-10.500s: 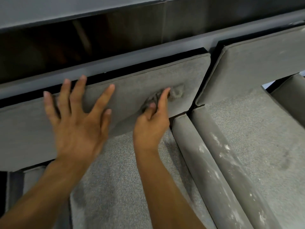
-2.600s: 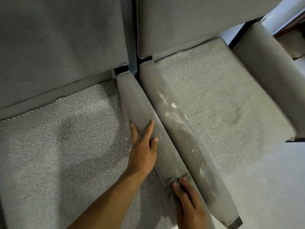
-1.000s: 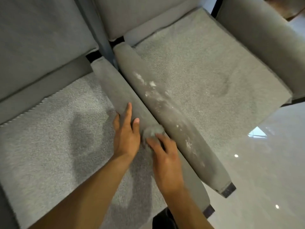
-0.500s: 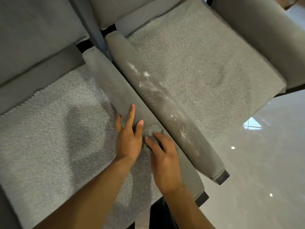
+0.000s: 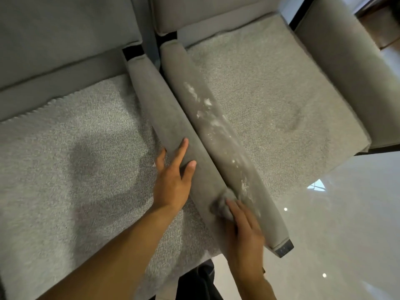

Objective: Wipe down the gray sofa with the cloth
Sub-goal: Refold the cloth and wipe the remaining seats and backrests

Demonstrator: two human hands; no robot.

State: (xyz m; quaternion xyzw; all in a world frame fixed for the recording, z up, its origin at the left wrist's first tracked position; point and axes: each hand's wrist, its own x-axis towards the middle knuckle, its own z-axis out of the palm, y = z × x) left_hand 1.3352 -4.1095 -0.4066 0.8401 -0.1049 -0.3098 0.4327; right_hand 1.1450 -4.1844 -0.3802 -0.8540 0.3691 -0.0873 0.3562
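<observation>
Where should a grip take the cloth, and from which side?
Probably the bunched wad of the cloth showing beyond the right hand, taken from above on the far side. It sits crumpled on the rounded armrest with its folds raised, and the hand covers its near part.

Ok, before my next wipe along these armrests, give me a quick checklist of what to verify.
1. Cloth under right hand: ok.
2. Left hand flat on left armrest, steadying it: ok.
3. White marks on right armrest wiped off: not ok, they show.
4. Left hand clear of those marks: ok.
5. Cloth's underside clean: cannot tell, hidden.
</observation>
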